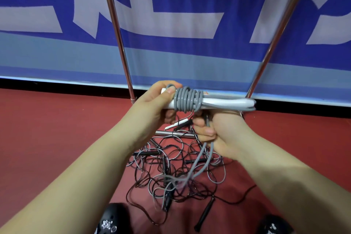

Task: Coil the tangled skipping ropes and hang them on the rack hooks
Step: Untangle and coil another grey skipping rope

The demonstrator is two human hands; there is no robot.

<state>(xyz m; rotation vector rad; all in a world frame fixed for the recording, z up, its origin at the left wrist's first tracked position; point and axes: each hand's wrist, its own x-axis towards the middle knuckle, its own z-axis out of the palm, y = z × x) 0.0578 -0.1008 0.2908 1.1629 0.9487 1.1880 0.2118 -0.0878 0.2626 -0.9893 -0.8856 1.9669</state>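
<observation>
Head view: left hand [152,104] grip holds white handles [224,103], 9 o'clock end. Right hand [216,133] grip pinches bendy, light grey rope [187,99] tail, 6 o'clock.

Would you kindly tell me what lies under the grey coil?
Under the grey coil are white handles, wrapped together; the left hand covers their near ends.
</observation>
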